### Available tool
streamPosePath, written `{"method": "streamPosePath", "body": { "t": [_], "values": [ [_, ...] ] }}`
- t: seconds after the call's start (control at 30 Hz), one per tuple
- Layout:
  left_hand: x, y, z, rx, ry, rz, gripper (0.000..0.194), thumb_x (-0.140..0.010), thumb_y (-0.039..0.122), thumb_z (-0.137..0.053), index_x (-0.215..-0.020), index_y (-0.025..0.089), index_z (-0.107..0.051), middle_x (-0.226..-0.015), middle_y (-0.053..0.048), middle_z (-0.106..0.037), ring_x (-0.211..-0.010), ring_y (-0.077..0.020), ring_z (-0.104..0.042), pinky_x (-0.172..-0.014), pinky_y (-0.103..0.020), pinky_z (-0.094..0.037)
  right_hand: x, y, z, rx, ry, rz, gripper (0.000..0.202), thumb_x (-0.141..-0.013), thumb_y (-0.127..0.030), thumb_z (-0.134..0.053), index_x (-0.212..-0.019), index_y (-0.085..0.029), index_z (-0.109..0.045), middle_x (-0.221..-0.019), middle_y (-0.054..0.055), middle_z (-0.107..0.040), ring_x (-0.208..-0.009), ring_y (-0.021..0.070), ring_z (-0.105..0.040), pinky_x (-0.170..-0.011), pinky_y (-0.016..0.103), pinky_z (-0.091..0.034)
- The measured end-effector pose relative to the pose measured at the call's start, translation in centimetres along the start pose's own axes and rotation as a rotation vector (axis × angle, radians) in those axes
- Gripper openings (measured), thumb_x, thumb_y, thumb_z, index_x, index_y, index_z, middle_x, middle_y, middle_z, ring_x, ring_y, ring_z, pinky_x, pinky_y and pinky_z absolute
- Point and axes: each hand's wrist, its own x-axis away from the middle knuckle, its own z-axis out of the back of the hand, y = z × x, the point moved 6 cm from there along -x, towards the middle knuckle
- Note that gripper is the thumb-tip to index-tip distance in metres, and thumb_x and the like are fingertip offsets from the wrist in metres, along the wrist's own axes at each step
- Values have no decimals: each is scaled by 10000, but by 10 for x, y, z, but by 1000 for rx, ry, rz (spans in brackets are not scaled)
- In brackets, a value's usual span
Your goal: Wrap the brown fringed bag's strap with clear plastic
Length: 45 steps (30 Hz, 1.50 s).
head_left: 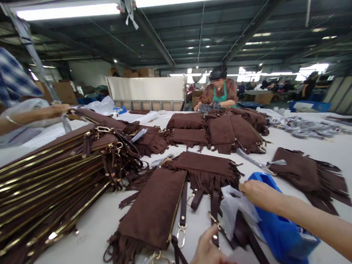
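Hands: left hand (208, 261) at bottom centre pinches a white slip (244, 257); right hand (261, 195) grips clear plastic wrap (232, 209).
Strap: dark strap (248, 240) sits in the wrap, lower centre.
Bag: fringed brown bag (153, 212) lies just left on the desk (83, 260).
Blue bag: blue bag (276, 227) under the right forearm.

Left hand (208, 263) low at the near edge of the white table (83, 260), fingers pinched on a pale slip and touching a dark brown strap (248, 238) — right hand (258, 194) just beyond it, gripping thin white plastic (232, 207) against a blue bag (278, 227). Just left of the blue bag, a fringed brown suede bag (151, 210) lying flat; far left, a tall stack of gold-trimmed bags (39, 192). Beyond the stack, a co-worker's arm (12, 123); across the table, another person in a green apron (219, 92).
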Motion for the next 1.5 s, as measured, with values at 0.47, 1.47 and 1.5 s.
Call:
{"method": "streamPosePath", "body": {
  "t": [0.47, 1.47, 1.5],
  "values": [
    [-32, 26, -91, -532, -245, -478, 168, -748, 30, -489, -794, 173, -565, -965, -55, -657, -823, -181, -627, -706, -280, -540, 147, 30, -3, -784, 1009, -596, 325, -829, -424, -454, -984, -162, -568, -883, 72, -630, -743, 166, -593, -689, 282, -476],
    [-24, 5, -151, -672, -817, -453, 169, -784, 127, -429, -914, 147, -534, -969, -78, -593, -896, -201, -506, -782, -340, -404, 145, 31, -48, -350, 1071, -571, 293, -804, -457, -506, -869, -172, -484, -751, 48, -516, -660, 182, -520, -604, 300, -446],
    [-24, 4, -151, -659, -803, -453, 164, -786, 109, -419, -890, 150, -539, -955, -75, -595, -884, -197, -511, -777, -333, -412, 146, 30, -52, -353, 1070, -567, 292, -801, -450, -513, -881, -171, -485, -763, 53, -521, -670, 184, -524, -608, 301, -453]
  ]
}}
